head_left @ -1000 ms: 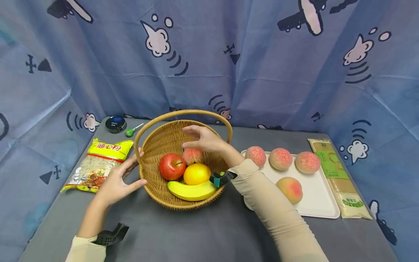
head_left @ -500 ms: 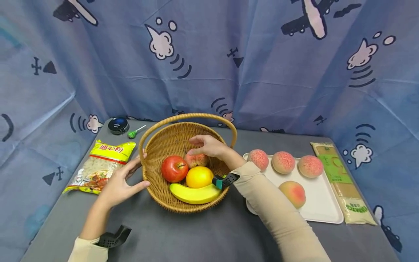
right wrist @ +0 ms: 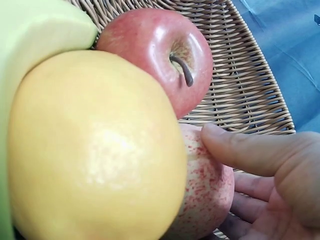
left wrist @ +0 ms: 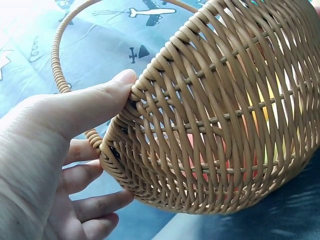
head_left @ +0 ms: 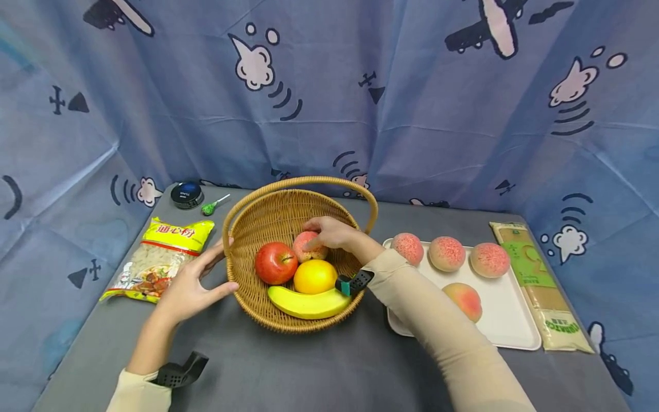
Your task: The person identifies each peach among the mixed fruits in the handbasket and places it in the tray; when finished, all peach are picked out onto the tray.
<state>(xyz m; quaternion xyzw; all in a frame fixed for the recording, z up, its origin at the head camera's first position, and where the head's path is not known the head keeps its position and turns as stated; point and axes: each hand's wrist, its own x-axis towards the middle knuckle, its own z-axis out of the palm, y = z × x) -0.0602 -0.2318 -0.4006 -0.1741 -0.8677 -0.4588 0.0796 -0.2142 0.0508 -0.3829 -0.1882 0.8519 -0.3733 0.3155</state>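
A wicker basket (head_left: 247,303) with a tall arched handle leans toward me at the middle of the table. Thumb and fingers of my left hand (head_left: 187,289) hold its left rim near the handle's foot, as the left wrist view also shows. Inside lie a red apple (head_left: 276,263), a yellow-orange round fruit (head_left: 315,277), a banana (head_left: 304,303) and a speckled pink peach (head_left: 305,245). My right hand (head_left: 337,234) reaches under the handle and grips that peach, thumb on its near side and fingers curled behind it, partly hidden. In the right wrist view the round fruit (right wrist: 95,150) covers part of the peach (right wrist: 207,190).
On the right, a white tray (head_left: 507,320) bears several peaches (head_left: 447,254), with a long noodle packet (head_left: 540,280) beside it. To the left lie a yellow pasta bag (head_left: 159,257), a round dark tin (head_left: 186,195) and a green lollipop (head_left: 208,209). A printed curtain (head_left: 319,86) hangs behind.
My right hand has come down from above the peach and taken hold of it inside the basket. My left hand stays at the basket's rim.
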